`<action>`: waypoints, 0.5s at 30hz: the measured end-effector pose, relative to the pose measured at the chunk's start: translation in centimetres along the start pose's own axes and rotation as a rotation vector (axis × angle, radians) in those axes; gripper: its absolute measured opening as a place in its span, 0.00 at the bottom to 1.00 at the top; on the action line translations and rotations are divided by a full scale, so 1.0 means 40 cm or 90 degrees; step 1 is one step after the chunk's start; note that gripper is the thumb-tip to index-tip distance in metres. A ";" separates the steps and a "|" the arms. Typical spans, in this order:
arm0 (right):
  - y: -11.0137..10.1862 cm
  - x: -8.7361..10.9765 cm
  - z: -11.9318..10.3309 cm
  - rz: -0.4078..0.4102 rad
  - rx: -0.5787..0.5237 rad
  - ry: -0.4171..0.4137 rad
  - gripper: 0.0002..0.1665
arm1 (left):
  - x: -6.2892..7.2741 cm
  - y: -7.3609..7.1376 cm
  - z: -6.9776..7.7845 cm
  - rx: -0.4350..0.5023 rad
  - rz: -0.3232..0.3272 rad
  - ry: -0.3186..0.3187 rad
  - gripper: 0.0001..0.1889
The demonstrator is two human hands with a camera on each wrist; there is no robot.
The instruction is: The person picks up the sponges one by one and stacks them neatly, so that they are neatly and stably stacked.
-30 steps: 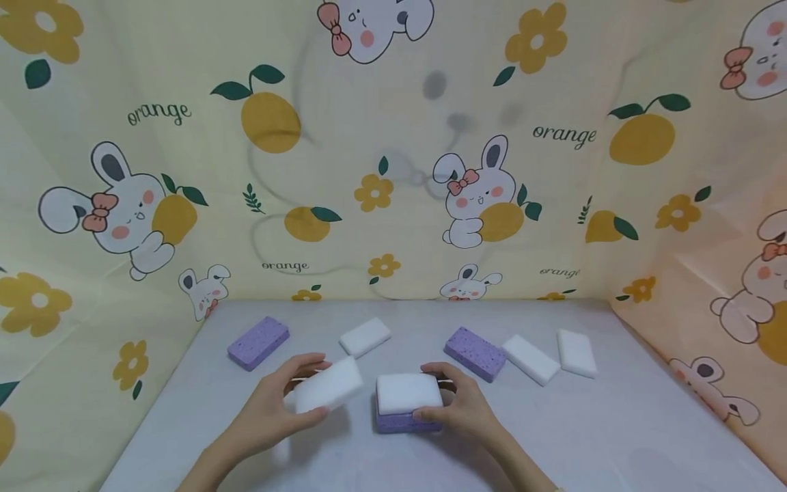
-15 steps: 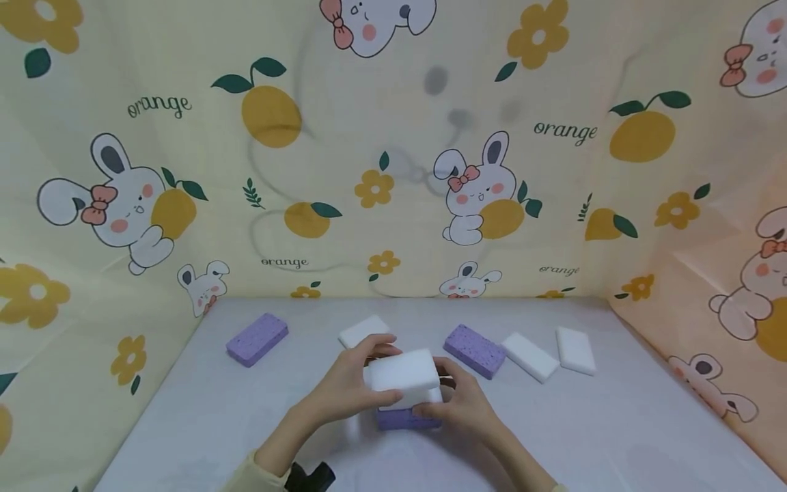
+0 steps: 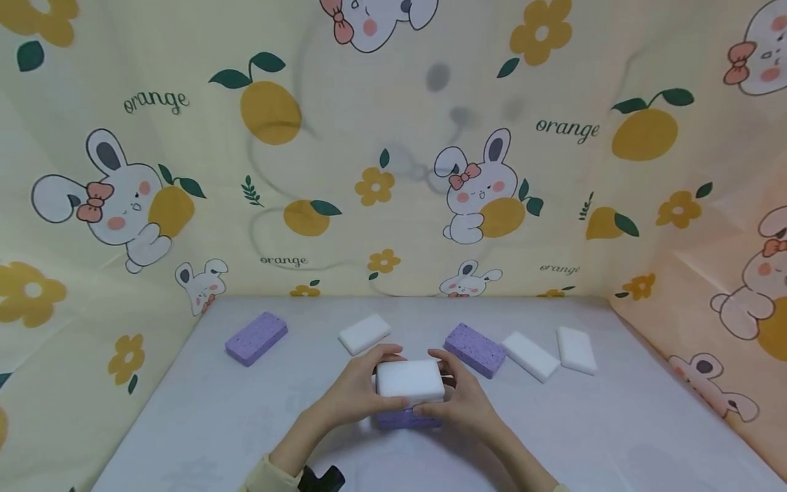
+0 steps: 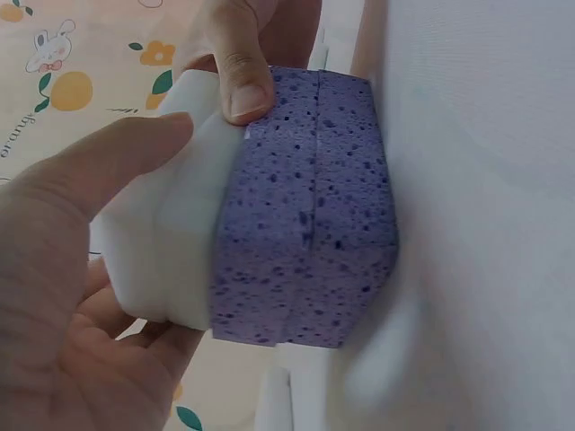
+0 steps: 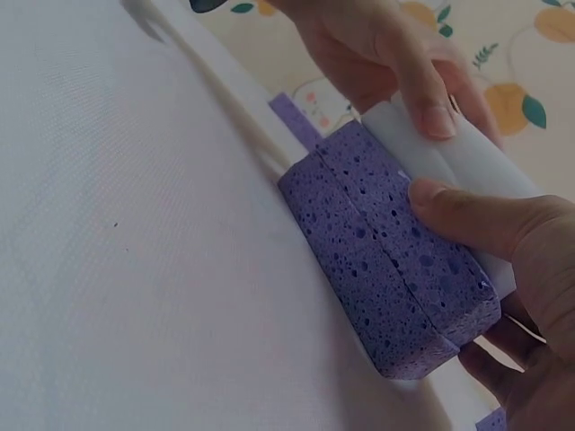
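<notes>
Left hand (image 3: 352, 391): grip pinches top white block (image 3: 410, 380). Right hand (image 3: 468, 402): grip steadies upper purple sponge (image 5: 409, 251), roughly midway between table (image 3: 203, 437) side edges. Square corners before release.

Purple down low in the near stack: two sponges (image 4: 305, 206) peppered with darker pores, and on top, plain smooth white from two blocks (image 4: 166, 215)! Far left, a speckled purple loose sponge (image 3: 256, 339); right of centre, its purple match (image 3: 475, 353), freckled too. White on the far-centre block (image 3: 364, 334), white on the angled right block (image 3: 530, 357), white on the far-right block (image 3: 576, 350). Greyish white for the tabletop (image 3: 184, 424). And the backdrop (image 3: 344, 96): creamy yellow, turning peach at right, printed with white rabbits (image 3: 464, 229) in coral bows, golden fruit (image 3: 271, 123) with dark green leaves, mustard flowers (image 3: 365, 193), dark lettering (image 3: 284, 260). Near left, pale yellow sleeve (image 3: 272, 476), black object (image 3: 321, 479) alongside.
</notes>
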State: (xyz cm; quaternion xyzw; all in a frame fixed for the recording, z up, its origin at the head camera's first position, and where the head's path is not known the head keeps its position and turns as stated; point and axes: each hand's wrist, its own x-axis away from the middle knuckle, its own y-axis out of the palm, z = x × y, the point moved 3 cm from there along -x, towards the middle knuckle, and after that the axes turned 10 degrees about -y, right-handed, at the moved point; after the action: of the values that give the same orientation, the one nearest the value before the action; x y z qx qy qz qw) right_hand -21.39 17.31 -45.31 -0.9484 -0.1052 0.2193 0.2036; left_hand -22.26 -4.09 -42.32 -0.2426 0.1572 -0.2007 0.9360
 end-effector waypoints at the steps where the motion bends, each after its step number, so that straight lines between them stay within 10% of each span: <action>1: 0.000 0.000 -0.001 0.000 -0.002 0.002 0.58 | 0.000 0.000 -0.003 0.003 0.002 -0.001 0.41; 15: 0.000 -0.004 0.000 -0.006 -0.007 -0.008 0.56 | -0.004 0.000 -0.024 0.021 0.009 -0.024 0.42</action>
State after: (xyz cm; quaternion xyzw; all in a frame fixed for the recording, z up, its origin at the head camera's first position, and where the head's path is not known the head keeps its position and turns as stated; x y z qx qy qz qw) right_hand -21.51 17.25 -45.26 -0.9475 -0.1126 0.2239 0.1986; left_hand -22.76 -4.40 -43.09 -0.2299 0.1375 -0.1923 0.9441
